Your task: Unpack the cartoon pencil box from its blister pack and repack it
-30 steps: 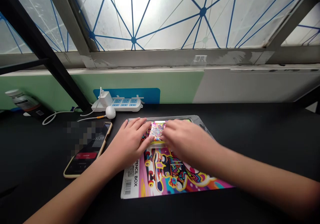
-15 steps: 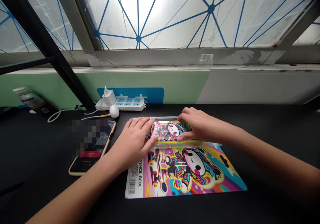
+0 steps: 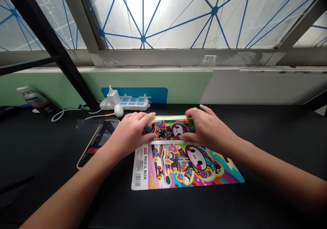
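Note:
A colourful pencil box [image 3: 168, 129] with a cartoon figure lies on the black table, at the far end of its printed packaging card [image 3: 184, 166] marked "PENCIL BOX". My left hand [image 3: 130, 133] grips the box's left end, fingers curled over its top. My right hand [image 3: 208, 128] grips the right end the same way. The box sits between both hands with its near edge tilted up a little off the card.
A phone [image 3: 98, 142] lies left of my left hand, screen lit. Behind it are a white power strip [image 3: 127, 103] with a plugged charger, a white round object [image 3: 119, 110] on a cable, and a bottle [image 3: 34, 99] lying at the far left. A window wall rises behind the black table [image 3: 268, 137].
My right hand moved from the box's middle to its right end. Both hands now grip the box ends, and the box has come up from the card and its clear cover.

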{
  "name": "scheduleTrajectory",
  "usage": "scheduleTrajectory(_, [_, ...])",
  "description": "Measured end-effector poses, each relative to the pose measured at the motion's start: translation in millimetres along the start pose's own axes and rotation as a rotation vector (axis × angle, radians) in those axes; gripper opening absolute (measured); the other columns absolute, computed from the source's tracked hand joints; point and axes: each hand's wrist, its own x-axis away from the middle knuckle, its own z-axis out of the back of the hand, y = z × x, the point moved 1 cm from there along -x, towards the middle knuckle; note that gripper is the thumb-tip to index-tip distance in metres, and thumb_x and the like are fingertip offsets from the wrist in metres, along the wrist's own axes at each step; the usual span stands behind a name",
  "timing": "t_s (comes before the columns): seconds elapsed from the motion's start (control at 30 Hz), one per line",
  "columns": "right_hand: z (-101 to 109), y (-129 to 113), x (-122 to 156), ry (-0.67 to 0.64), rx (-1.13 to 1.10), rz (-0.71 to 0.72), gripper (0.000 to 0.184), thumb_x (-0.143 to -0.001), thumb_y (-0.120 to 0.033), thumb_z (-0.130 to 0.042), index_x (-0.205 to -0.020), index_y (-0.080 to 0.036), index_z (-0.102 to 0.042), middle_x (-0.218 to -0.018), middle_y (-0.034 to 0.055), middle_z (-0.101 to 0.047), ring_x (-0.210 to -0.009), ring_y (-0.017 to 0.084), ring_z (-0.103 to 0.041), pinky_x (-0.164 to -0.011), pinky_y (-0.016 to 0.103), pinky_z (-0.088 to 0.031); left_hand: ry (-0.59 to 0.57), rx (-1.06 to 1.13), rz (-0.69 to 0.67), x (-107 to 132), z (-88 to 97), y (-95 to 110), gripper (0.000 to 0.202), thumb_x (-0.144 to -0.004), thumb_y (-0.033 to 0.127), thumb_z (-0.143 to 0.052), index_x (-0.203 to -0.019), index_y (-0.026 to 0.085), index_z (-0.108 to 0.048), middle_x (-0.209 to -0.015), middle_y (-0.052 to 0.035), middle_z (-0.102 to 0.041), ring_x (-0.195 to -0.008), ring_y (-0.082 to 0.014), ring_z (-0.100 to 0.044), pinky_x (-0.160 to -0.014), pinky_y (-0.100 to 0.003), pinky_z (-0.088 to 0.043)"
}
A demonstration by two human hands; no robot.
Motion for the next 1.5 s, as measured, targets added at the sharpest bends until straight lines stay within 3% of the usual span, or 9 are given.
scheduleTrajectory(0.13, [13.3,-3.9,8.8,0.190,-0.037,0.122,0.016,-0.095,-0.029,-0.059,-0.107,-0.019,-0.054,-0.093,0.0061,-0.066,-0.085,0.024,-0.066,-0.111,0.052,-0.039,0.167,-0.064,-0.129,2.7,11.3,4.5,0.036,-0.094,0.032,-0.069,-0.126,0.017,-0.063,-0.112,-0.0114,-0.068,-0.100,-0.0265,-0.063,-0.086,-0.041,-0.054])
scheduleTrajectory(0.33, [45.3,-9.7,62.7,0.304,0.038,0.388,0.037,-0.095,-0.024,-0.062,-0.131,-0.012,-0.057,-0.102,0.0105,-0.067,-0.095,0.025,-0.063,-0.105,0.049,-0.049,0.344,-0.123,-0.327,31.7,39.3,42.2,0.030,-0.097,0.017,-0.061,-0.127,0.013,-0.062,-0.111,-0.0126,-0.068,-0.099,-0.0258,-0.060,-0.091,-0.045,-0.051])
scheduleTrajectory(0.47, [38.9,-10.5,111.4,0.266,0.015,0.520,0.031,-0.096,-0.007,-0.049,-0.122,-0.009,-0.066,-0.101,0.0086,-0.070,-0.104,0.024,-0.066,-0.117,0.046,-0.040,0.238,-0.055,-0.411,68.2,26.4,68.6,0.034,-0.101,0.008,-0.048,-0.131,0.011,-0.063,-0.116,-0.0110,-0.069,-0.109,-0.0251,-0.060,-0.108,-0.049,-0.040])
scheduleTrajectory(0.6, [22.6,-9.4,132.2,0.237,-0.011,0.535,0.035,-0.094,-0.001,-0.047,-0.120,-0.013,-0.068,-0.105,0.0061,-0.073,-0.121,0.025,-0.063,-0.119,0.042,-0.039,0.111,0.032,-0.308,95.6,2.0,71.6,0.042,-0.100,0.006,-0.048,-0.138,0.018,-0.059,-0.129,-0.0110,-0.067,-0.121,-0.0260,-0.057,-0.110,-0.045,-0.039])
scheduleTrajectory(0.8, [13.0,-5.5,127.3,0.212,-0.128,0.492,0.029,-0.092,-0.026,-0.067,-0.118,-0.012,-0.066,-0.121,0.0187,-0.070,-0.125,0.028,-0.063,-0.113,0.044,-0.048,-0.062,0.171,-0.024,110.2,-10.5,59.9,0.080,-0.089,0.051,-0.072,-0.156,0.024,-0.036,-0.155,-0.0153,-0.047,-0.135,-0.0352,-0.051,-0.106,-0.045,-0.051])
scheduleTrajectory(0.97, [6.2,8.0,130.5,0.070,-0.255,0.276,0.063,-0.085,-0.047,-0.076,-0.136,-0.016,-0.054,-0.136,0.0207,-0.063,-0.131,0.030,-0.058,-0.113,0.048,-0.046,-0.124,0.264,0.126,113.0,-9.1,59.6,0.077,-0.092,0.042,-0.066,-0.159,0.033,-0.028,-0.160,-0.0085,-0.042,-0.141,-0.0331,-0.048,-0.109,-0.044,-0.050])
scheduleTrajectory(1.17, [6.3,19.1,131.3,-0.019,-0.543,0.066,0.067,-0.079,-0.048,-0.082,-0.137,-0.026,-0.056,-0.142,0.0137,-0.061,-0.129,0.029,-0.059,-0.105,0.039,-0.053,-0.097,0.377,0.268,111.5,-10.0,58.1,0.090,-0.088,0.034,-0.072,-0.160,0.037,-0.018,-0.155,-0.0095,-0.048,-0.137,-0.0324,-0.053,-0.109,-0.045,-0.050])
scheduleTrajectory(1.33, [7.1,22.2,120.7,0.028,-0.806,-0.332,0.036,-0.095,-0.058,-0.057,-0.105,-0.026,-0.071,-0.091,0.0045,-0.074,-0.082,0.023,-0.071,-0.068,0.031,-0.057,-0.074,0.448,0.336,111.7,-11.0,60.3,0.098,-0.085,0.030,-0.074,-0.161,0.039,-0.012,-0.153,-0.0105,-0.048,-0.138,-0.0327,-0.052,-0.108,-0.046,-0.049])
scheduleTrajectory(1.5, [0.5,23.7,113.3,0.049,-0.994,-0.675,0.041,-0.096,-0.061,-0.053,-0.079,-0.025,-0.062,-0.062,-0.0026,-0.055,-0.052,0.015,-0.051,-0.048,0.027,-0.043,-0.130,0.477,0.429,112.5,-7.4,62.4,0.110,-0.084,0.029,-0.074,-0.162,0.040,0.003,-0.150,-0.0109,-0.053,-0.137,-0.0320,-0.054,-0.107,-0.048,-0.048])
